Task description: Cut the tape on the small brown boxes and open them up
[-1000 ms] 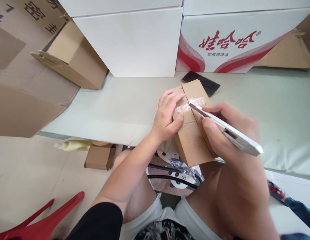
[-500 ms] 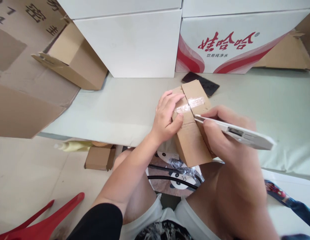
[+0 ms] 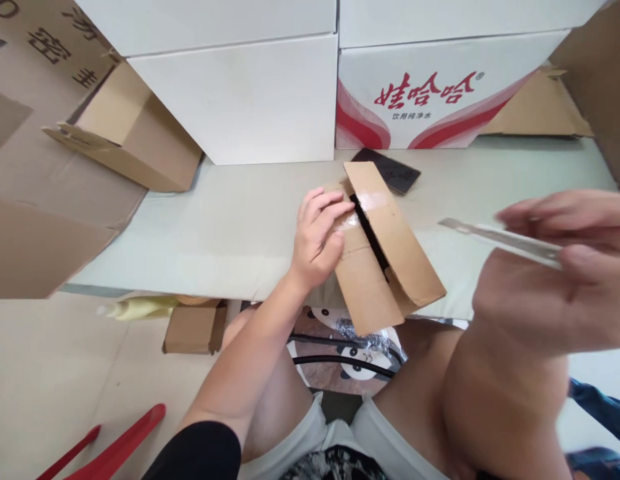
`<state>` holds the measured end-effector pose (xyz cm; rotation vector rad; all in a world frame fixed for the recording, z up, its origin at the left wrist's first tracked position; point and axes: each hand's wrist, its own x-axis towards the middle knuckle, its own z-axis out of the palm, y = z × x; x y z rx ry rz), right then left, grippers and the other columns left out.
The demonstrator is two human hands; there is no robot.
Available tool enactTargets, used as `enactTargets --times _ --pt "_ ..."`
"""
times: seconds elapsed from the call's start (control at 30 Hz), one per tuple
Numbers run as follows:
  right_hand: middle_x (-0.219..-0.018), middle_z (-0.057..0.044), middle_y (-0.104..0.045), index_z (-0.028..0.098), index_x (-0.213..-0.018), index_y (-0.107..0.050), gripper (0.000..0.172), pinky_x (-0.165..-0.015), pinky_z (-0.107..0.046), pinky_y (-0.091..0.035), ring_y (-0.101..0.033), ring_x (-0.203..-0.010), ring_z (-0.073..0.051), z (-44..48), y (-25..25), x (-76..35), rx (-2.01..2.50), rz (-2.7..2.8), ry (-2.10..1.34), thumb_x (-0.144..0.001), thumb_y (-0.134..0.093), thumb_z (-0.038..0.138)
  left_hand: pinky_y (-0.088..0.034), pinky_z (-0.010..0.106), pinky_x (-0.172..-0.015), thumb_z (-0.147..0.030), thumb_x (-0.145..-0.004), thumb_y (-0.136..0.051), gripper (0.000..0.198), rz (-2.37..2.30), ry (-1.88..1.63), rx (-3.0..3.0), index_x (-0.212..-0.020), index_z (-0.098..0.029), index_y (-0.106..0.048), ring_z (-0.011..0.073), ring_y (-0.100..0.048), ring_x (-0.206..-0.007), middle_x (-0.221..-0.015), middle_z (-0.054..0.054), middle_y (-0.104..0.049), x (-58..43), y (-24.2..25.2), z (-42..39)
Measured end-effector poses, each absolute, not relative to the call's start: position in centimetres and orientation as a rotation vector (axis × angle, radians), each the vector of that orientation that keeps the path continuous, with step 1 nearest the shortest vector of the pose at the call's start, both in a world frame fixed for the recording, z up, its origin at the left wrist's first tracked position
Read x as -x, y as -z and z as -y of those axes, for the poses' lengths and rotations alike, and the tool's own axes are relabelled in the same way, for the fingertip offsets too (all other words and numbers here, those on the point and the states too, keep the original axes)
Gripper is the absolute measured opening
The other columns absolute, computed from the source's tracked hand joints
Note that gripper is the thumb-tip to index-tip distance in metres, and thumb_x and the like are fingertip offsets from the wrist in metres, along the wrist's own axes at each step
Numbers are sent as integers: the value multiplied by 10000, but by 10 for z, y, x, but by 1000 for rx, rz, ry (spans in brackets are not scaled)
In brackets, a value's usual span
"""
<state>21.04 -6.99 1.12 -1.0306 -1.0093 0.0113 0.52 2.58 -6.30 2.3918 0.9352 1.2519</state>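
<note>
A small brown cardboard box [image 3: 385,257] lies on the pale table [image 3: 230,227] in front of me. Clear tape crosses its top and a dark gap shows between its two top flaps. My left hand [image 3: 317,237] presses on the box's left flap, fingers curled over the tape. My right hand [image 3: 565,267] is off to the right of the box, blurred, pinching a white utility knife [image 3: 500,237] whose blade points left toward the box without touching it.
A dark phone [image 3: 387,170] lies just behind the box. White cartons [image 3: 240,93] and a red-printed carton [image 3: 430,93] stand at the back. Open brown boxes [image 3: 125,133] crowd the left. Below the table edge are a small brown box [image 3: 195,330], cables and a red chair [image 3: 105,453].
The knife ran along the taped seam, then my right hand pulled it away to the right. The right flap has lifted, opening a dark gap. My left hand stayed on the box.
</note>
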Motion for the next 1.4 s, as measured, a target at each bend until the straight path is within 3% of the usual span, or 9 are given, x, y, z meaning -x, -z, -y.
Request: enactTargets --times 0.1,0.2,0.3,0.43,0.57,0.73,1.07,1.23,1.4 --pt "-836 -54 -580 252 -826 -630 148 -708 -426 -472 -591 -731 -221 66 -1 -229 1179 938 132 -781 -509 181 -329 579 -1247 -578 -1024 -338 522 -914 -1279 -2377 -1252 -237 -660 307 -523 -1361 -1347 116 -645 -1 66 -26" --pt "-854 -79 -644 222 -934 -640 176 -691 -422 -486 -605 -715 -241 57 20 -243 1722 1052 -7 -777 -560 229 -330 566 -1249 -549 -1028 -356 493 -889 -1332 -2356 -1242 -230 -665 300 -532 -1349 -1342 113 -649 1 67 -26" --pt "-891 -125 -687 187 -1000 -680 272 -723 -437 -488 -647 -837 -317 45 44 -249 2234 1261 -226 -777 -531 229 -329 545 -1252 -521 -1035 -361 478 -895 -1337 -2351 -1242 -221 -669 294 -520 -1362 -1339 114 -648 0 67 -26" --pt "-1145 -185 -688 193 -1265 -687 448 -829 -474 -517 -663 -1045 -363 37 63 -248 2420 1520 -457 -874 -474 244 -316 539 -1256 -487 -1032 -384 444 -865 -1347 -2346 -1243 -224 -671 290 -534 -1341 -1328 111 -651 0 65 -26" --pt "-1286 -211 -667 170 -1373 -637 514 -982 -591 -505 -655 -1168 -396 39 57 -247 2345 1445 -583 -884 -517 275 -309 535 -1255 -487 -1028 -380 440 -887 -1359 -2339 -1241 -233 -669 296 -521 -1352 -1331 107 -642 1 67 -25" --pt "-1308 -122 -690 242 -1281 -642 394 -1002 -509 -560 -665 -1212 -307 64 17 -243 1626 1391 -655 -942 -541 416 -291 517 -1258 -477 -1025 -387 421 -1031 -1472 -2272 -1284 -260 -637 283 -500 -1360 -1360 106 -580 3 72 -19" --pt "-1505 -127 -565 255 -1438 -520 693 -1074 -505 -556 -582 -1358 -339 84 -8 -227 1393 1916 -605 -812 -787 388 -344 492 -1219 -566 -1015 -386 539 -1216 -1515 -2157 -1368 -205 -576 318 -417 -1439 -1481 155 -416 1 82 -17" --pt "-1265 -89 -749 239 -1299 -660 428 -930 -477 -618 -737 -1099 -288 80 1 -224 1467 1706 -494 -877 -604 203 -358 498 -1190 -597 -990 -423 570 -1203 -1585 -2142 -1376 -207 -579 329 -458 -1392 -1431 153 -469 0 81 -20" --pt "-1152 -41 -801 293 -1099 -773 261 -949 -468 -613 -755 -1086 -288 75 6 -223 1543 1459 -278 -915 -601 225 -500 374 -916 -604 -934 -524 551 -1118 -1735 -1856 -1317 -221 -626 248 -605 -1079 -1215 102 -624 5 76 -22"
